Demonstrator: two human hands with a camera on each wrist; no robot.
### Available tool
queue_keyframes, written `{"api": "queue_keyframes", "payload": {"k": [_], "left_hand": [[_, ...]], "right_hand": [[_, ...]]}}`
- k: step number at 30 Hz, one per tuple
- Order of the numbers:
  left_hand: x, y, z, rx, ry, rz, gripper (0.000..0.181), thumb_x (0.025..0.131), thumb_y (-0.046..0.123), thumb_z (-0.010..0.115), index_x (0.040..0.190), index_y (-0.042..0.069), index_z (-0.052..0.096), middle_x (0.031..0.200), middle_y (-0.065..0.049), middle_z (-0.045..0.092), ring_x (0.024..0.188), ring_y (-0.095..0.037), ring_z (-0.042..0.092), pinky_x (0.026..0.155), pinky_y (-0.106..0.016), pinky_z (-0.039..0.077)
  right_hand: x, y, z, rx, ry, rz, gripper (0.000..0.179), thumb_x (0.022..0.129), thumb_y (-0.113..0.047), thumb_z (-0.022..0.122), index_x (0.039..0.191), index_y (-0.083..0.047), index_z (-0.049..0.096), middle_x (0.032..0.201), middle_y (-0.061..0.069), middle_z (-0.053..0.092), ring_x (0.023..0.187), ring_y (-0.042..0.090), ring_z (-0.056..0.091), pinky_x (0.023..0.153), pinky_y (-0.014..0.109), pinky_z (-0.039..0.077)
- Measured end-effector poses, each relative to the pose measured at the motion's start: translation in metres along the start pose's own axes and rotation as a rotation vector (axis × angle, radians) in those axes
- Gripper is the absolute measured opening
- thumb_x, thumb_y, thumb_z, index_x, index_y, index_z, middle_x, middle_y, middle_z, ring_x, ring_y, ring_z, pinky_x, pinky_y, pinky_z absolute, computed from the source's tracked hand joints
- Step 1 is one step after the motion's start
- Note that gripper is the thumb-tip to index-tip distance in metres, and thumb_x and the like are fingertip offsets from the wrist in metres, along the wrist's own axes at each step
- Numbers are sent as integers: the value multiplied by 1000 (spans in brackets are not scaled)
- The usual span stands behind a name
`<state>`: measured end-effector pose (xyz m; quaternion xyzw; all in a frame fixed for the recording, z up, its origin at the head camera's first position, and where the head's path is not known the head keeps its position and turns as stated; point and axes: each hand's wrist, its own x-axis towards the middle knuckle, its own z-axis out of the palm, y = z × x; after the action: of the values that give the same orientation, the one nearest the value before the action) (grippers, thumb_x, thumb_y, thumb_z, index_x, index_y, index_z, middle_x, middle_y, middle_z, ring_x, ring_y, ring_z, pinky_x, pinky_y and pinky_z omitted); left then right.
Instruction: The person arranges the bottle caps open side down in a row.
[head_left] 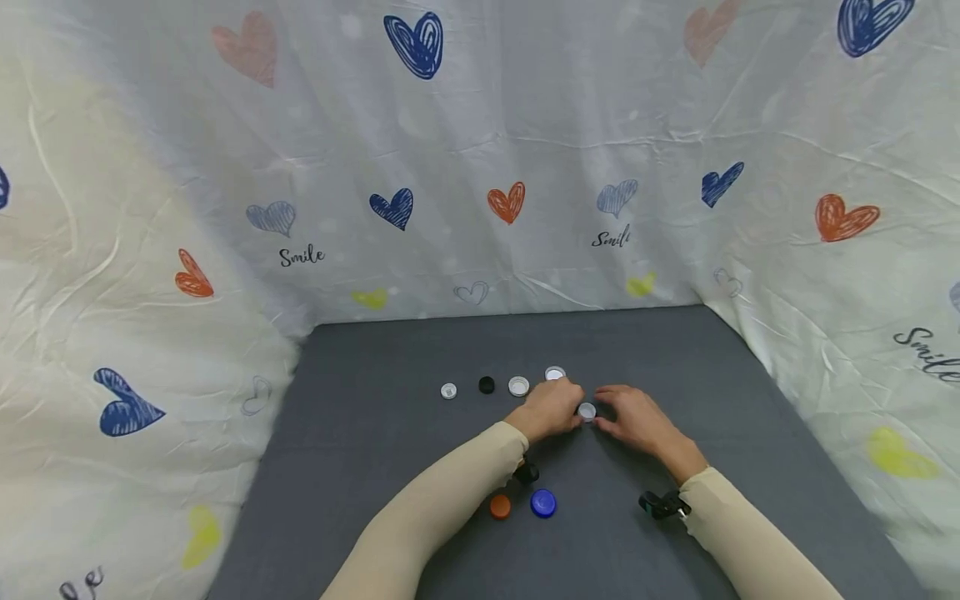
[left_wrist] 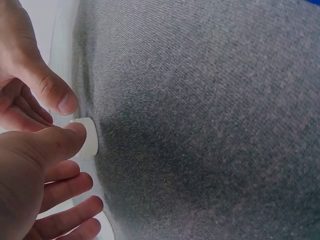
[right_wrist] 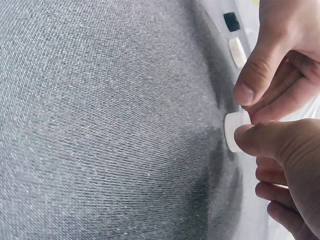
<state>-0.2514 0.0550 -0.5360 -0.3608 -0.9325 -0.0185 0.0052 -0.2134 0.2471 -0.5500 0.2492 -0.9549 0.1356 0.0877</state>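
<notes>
A small white bottle cap (head_left: 587, 412) sits on the grey cloth between my two hands. My left hand (head_left: 553, 408) is on its left, fingers loosely bent, and my right hand (head_left: 643, 423) is on its right, thumb and fingers apart. In the left wrist view, my left thumb (left_wrist: 62, 142) overlaps the white cap (left_wrist: 90, 137); contact is unclear. The right wrist view shows my right thumb (right_wrist: 255, 139) in front of the white cap (right_wrist: 233, 131), while the left thumb (right_wrist: 250, 87) stands slightly off it. Another white cap (head_left: 555, 372) lies just beyond my left hand.
A row to the left has a white cap (head_left: 518, 386), a black cap (head_left: 487, 385) and a smaller white cap (head_left: 448, 391). Nearer me lie an orange cap (head_left: 500, 507) and a blue cap (head_left: 543, 503). Heart-printed curtains (head_left: 450, 167) surround the grey table (head_left: 360, 467).
</notes>
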Motion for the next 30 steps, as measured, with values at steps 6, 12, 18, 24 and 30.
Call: {"api": "queue_keyframes", "payload": {"k": [6, 12, 18, 24, 30], "left_hand": [[1, 0, 3, 25, 4, -10, 20, 87, 39, 77, 90, 20, 73, 90, 1, 72, 79, -14, 69, 62, -36, 58], [3, 1, 8, 45, 38, -13, 19, 86, 39, 77, 89, 20, 74, 89, 2, 74, 78, -14, 70, 61, -37, 58], [3, 0, 10, 47, 55, -16, 16, 87, 37, 77, 89, 21, 75, 88, 2, 74, 78, -15, 70, 63, -37, 58], [0, -2, 9, 34, 52, -10, 16, 87, 39, 77, 85, 23, 74, 84, 4, 71, 76, -14, 68, 64, -36, 56], [-5, -6, 5, 6, 58, -4, 16, 89, 40, 75, 82, 25, 74, 77, 8, 67, 69, -10, 62, 60, -34, 53]], "right_hand": [[0, -1, 5, 33, -10, 3, 36, 83, -22, 81, 110, 1, 74, 117, 16, 71, 108, 35, 68, 92, 52, 53], [-1, -2, 11, 37, -11, 29, 30, 86, -21, 79, 108, 0, 75, 117, 14, 72, 108, 34, 68, 92, 51, 54], [-2, -5, 13, 40, -2, 46, 27, 88, -19, 78, 108, -1, 76, 118, 14, 72, 110, 34, 67, 93, 52, 53], [-2, -8, 11, 44, 11, 28, 25, 87, -18, 78, 107, -2, 77, 118, 14, 72, 110, 34, 67, 93, 51, 53], [-2, -10, 6, 37, 36, 1, 27, 86, -18, 79, 107, -1, 76, 116, 15, 72, 108, 34, 68, 90, 52, 54]]}}
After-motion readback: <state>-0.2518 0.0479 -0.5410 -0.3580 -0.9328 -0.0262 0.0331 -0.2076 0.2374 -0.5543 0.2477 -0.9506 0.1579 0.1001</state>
